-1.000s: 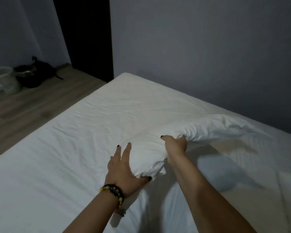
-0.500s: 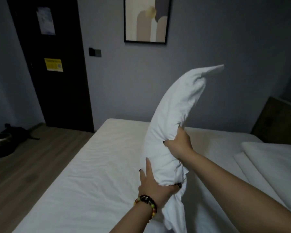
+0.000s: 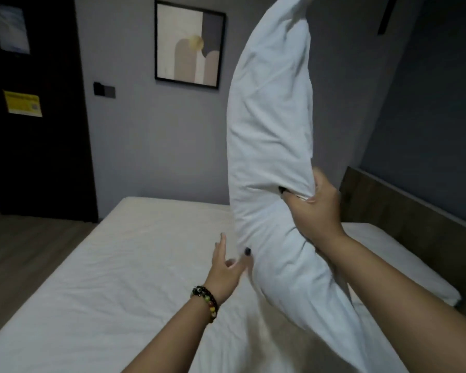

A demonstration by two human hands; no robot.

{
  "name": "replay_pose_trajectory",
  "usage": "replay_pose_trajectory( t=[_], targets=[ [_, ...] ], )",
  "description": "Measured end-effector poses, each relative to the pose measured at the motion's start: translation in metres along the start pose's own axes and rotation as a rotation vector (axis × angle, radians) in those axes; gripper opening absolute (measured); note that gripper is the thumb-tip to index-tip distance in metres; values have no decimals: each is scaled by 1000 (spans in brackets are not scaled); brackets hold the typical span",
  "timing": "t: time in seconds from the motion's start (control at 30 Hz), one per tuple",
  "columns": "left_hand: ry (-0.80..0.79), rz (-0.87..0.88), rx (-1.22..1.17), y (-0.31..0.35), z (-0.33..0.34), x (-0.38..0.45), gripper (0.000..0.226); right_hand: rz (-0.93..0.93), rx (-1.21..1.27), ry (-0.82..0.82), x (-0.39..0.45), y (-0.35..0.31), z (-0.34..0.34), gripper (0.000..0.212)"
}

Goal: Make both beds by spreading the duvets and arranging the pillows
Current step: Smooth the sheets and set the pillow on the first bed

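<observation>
A long white pillow point(image 3: 269, 130) stands almost upright in the air above the bed point(image 3: 119, 265), its top end out of frame. My right hand point(image 3: 316, 208) grips its right edge at mid-height, fingers dug into the fabric. My left hand point(image 3: 225, 265), with a beaded bracelet on the wrist, sits at the pillow's lower left side with fingers loosely spread, fingertips just touching or barely off the cloth. The bed carries a wrinkled white sheet, and no duvet shows on it.
A wooden headboard point(image 3: 404, 211) runs along the right. A dark door point(image 3: 35, 109) with a yellow notice stands at the far left, with wood floor point(image 3: 19, 254) in front of it. A framed picture point(image 3: 190, 44) hangs on the grey wall behind the bed.
The pillow has been lifted from the mattress and swung upright, higher than half a second ago. My left hand has let go of its lower end and opened; my right hand still grips.
</observation>
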State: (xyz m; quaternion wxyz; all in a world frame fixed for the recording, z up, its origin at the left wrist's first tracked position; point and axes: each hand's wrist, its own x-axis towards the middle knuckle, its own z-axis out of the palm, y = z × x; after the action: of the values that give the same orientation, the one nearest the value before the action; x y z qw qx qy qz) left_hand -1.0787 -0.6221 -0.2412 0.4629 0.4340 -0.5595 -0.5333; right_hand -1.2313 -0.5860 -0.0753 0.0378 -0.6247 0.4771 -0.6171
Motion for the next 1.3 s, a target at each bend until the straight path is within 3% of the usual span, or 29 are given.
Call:
replay_pose_trajectory(
  t=[0.13, 0.2, 0.3, 0.4, 0.47, 0.57, 0.73, 0.8, 0.87, 0.97, 1.07, 1.13, 1.3],
  targets=[
    [172, -194, -331, 3, 6, -23, 102, -18, 83, 73, -34, -26, -85, 15],
    [65, -298, -448, 1, 15, -47, 97, -27, 31, 63, -66, -27, -130, 17],
    [-37, -398, -635, 4, 44, -93, 81, -65, -90, 20, -118, -28, -187, 39],
    [-49, -427, -676, -2, 91, -127, 51, 35, -244, -102, -150, -37, -229, 27],
    [-68, -460, -725, -12, 116, -140, 50, 144, -283, -119, -161, -45, -256, 21],
    [-37, -487, -754, -22, 132, -133, 78, 287, -309, -87, -178, -53, -293, 25],
    [-54, -268, -735, 48, 133, -113, 69, 416, -241, 175, -189, -52, -314, 12],
    [-68, -192, -795, 76, 129, -107, 75, 516, -87, 291, -192, -37, -315, 30],
    [16, -150, -728, 102, 127, -113, 74, 735, 224, 407, -195, -19, -315, 53],
    [52, -60, -612, 123, 139, -133, 43, 937, 513, 422, -221, 13, -311, 53],
    [-12, 29, -467, 115, 159, -142, 22, 957, 381, 430, -248, 38, -303, 43],
    [-40, 27, -396, 107, 175, -142, 27, 967, 316, 474, -260, 51, -308, 41],
    [-17, -89, -413, 93, 239, -134, 37, 1015, 240, 454, -268, 82, -359, 56]
  ],
)
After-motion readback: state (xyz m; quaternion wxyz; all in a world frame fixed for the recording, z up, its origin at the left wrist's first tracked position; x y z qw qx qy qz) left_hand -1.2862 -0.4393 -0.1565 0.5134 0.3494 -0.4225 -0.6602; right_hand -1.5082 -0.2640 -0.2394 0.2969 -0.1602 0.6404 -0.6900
